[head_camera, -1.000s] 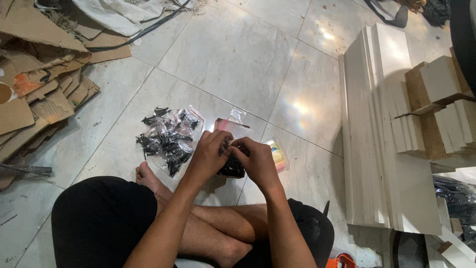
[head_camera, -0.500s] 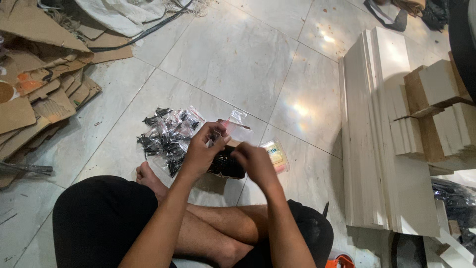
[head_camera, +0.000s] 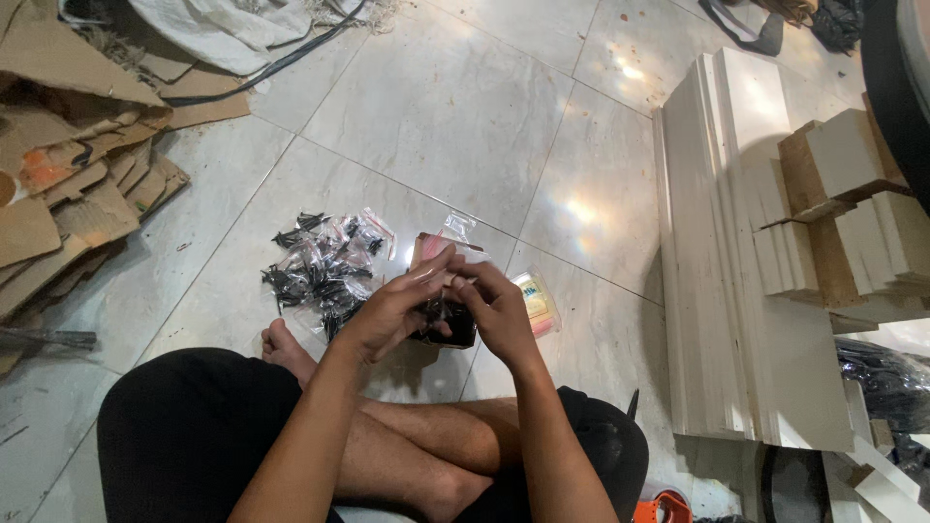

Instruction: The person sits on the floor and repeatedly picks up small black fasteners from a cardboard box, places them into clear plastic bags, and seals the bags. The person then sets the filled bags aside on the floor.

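Sitting cross-legged on the tiled floor (head_camera: 465,107), person works with both hands raised together over the lap, close in so the small parts stay right under the eyes. Left hand (head_camera: 392,310) curls around a small dark item (head_camera: 448,324), fingers closed on it from the left. Right hand (head_camera: 499,310) pinches at the same item from the right, fingertips meeting the left's. What the item is exactly: cannot tell, hands cover most of it. It sits between the two hands, just above the floor, in front of the crossed shins.

Pile of small clear bags (head_camera: 325,266) lies on the floor just left of the hands, within easy reach; each bag holds black parts. One more clear bag (head_camera: 455,228) lies just beyond the hands, contents not readable. A packet with pale yellow contents (head_camera: 538,300) sits just beside the right hand.

Flattened cardboard scraps (head_camera: 68,184) heap up far left. White boards (head_camera: 727,261) are stacked at right, with white-faced boxes (head_camera: 852,213) on top, well apart from the work.
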